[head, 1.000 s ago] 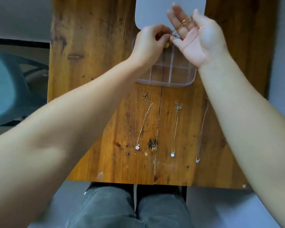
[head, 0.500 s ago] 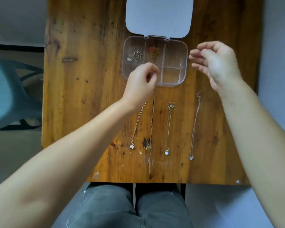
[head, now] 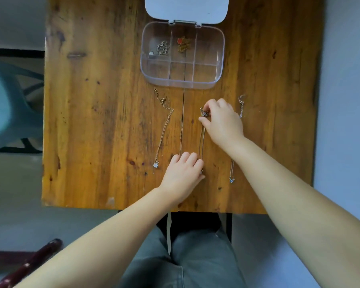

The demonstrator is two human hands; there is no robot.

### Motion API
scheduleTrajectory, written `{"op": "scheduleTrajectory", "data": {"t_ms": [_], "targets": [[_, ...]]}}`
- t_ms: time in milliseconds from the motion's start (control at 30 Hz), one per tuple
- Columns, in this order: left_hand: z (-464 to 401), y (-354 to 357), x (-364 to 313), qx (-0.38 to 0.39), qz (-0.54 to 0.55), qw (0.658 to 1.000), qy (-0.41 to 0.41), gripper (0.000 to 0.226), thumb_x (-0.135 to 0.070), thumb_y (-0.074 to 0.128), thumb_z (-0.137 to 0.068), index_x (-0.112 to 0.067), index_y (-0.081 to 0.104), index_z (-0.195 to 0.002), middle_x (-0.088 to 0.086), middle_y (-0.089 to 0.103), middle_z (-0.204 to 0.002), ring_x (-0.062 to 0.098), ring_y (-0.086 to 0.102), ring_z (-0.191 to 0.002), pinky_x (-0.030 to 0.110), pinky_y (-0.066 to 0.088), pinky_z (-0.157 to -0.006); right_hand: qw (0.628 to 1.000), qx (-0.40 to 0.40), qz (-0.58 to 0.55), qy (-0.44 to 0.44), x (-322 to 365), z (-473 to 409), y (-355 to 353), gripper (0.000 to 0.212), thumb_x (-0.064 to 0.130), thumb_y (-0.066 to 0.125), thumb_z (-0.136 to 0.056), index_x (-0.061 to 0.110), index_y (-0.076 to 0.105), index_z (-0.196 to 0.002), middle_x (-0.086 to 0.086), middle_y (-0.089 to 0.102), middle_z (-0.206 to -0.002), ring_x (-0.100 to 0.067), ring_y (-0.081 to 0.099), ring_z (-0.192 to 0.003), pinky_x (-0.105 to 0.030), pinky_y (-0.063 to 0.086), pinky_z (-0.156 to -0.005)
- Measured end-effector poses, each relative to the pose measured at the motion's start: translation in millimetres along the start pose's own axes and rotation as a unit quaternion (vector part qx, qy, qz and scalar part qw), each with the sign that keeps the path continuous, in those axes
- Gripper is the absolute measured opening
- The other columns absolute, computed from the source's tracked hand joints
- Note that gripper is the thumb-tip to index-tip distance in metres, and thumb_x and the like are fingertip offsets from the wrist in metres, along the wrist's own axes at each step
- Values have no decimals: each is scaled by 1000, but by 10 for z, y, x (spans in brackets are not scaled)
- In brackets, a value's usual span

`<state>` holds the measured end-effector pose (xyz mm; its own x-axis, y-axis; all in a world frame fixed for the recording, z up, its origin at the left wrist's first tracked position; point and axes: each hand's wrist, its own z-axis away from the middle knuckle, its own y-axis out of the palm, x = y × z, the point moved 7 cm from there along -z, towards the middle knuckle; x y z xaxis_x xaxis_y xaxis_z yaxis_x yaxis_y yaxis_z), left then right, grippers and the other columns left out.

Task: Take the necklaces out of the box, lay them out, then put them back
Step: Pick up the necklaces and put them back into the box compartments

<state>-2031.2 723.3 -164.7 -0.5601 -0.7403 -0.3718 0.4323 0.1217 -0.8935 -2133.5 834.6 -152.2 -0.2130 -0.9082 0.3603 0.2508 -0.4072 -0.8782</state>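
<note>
While I watch from far away:
Right hand [head: 222, 121]: fingers pinch the middle necklace [head: 202, 140] clasp.
Left hand [head: 183, 173]: fingers curl on its bottom end, on the worktop [head: 104, 121].

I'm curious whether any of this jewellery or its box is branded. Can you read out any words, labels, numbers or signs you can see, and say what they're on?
None: no readable text shows anywhere in this view.
The clear box and its white lid: plain, no label visible.
The gold and red charm in the box: too small and blurred to tell if it bears letters.
The laid-out necklaces, such as the middle necklace: pendants too small to show any marking.
The wooden table: only grain and stains.
</note>
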Motion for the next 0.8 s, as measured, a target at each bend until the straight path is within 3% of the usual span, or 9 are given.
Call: {"op": "scheduleTrajectory", "data": {"t_ms": [167, 267, 333, 400, 467, 567, 633, 733, 800], "targets": [[-1, -63, 77, -5, 68, 998, 12, 19, -27, 56, -90, -9, 58, -98, 8, 59, -99, 23, 51, -94, 32, 44, -79, 999, 28, 1, -27, 42, 4, 36, 16, 22, 49, -97, 9, 58, -101, -10, 56, -108, -26, 52, -100, -38, 43, -78], [-47, -344, 239, -70, 166, 982, -56, 17, -27, 60, -88, -10, 57, -91, 5, 59, -91, 19, 53, -85, 27, 45, -72, 978, 34, -205, 32, 2, 38, -145, 11, 22, 50, -96, 14, 57, -94, -3, 56, -101, -14, 54, -88, -32, 46, -81], [-111, -651, 435, -138, 226, 958, -109, 15, -23, 62, -87, -9, 56, -88, 3, 59, -84, 16, 54, -77, 22, 44, -68, 909, 60, -404, 82, 48, 27, -293, 9, 20, 48, -97, 16, 55, -93, -3, 62, -107, -12, 60, -98, -31, 48, -90], [-212, -1007, 663, -212, 285, 924, -138, 12, -18, 63, -86, -8, 55, -87, 3, 59, -80, 15, 53, -71, 19, 42, -65, 785, 104, -602, 103, 215, -40, -436, 11, 16, 42, -100, 14, 51, -93, -11, 65, -116, -22, 64, -110, -36, 49, -98], [-359, -1366, 881, -268, 298, 906, -136, 10, -16, 63, -86, -10, 55, -86, -1, 57, -78, 6, 51, -66, 10, 40, -64, 683, 116, -715, 95, 426, -192, -607, 15, 15, 38, -101, 13, 46, -89, -18, 66, -114, -29, 66, -107, -40, 53, -94], [-612, -1775, 1219, -308, 286, 899, -122, 9, -17, 61, -86, -10, 55, -88, -3, 55, -79, -2, 49, -66, 9, 41, -64, 624, 105, -770, 79, 723, -503, -746, 17, 14, 36, -101, 11, 43, -86, -25, 66, -111, -34, 67, -104, -46, 54, -92], [-781, -1875, 1439, -288, 256, 914, -127, 13, -19, 59, -87, -7, 55, -90, 1, 57, -83, 8, 53, -71, 17, 45, -67, 641, 94, -757, 84, 870, -712, -719, 15, 12, 36, -101, 10, 46, -90, -24, 67, -108, -35, 68, -102, -48, 52, -94], [-999, -1780, 1643, -208, 151, 957, -133, 20, -23, 57, -88, -5, 56, -95, 10, 62, -93, 22, 56, -85, 33, 48, -74, 745, 85, -651, 121, 953, -939, -500, 8, 11, 42, -100, 10, 49, -100, -20, 67, -107, -29, 70, -96, -46, 55, -90], [-1066, -1686, 1676, -170, 104, 972, -127, 20, -24, 55, -89, -5, 55, -96, 13, 61, -98, 27, 55, -89, 36, 46, -74, 812, 91, -559, 141, 950, -995, -338, 7, 12, 47, -98, 11, 53, -97, -15, 67, -103, -23, 71, -93, -41, 57, -86]]}}
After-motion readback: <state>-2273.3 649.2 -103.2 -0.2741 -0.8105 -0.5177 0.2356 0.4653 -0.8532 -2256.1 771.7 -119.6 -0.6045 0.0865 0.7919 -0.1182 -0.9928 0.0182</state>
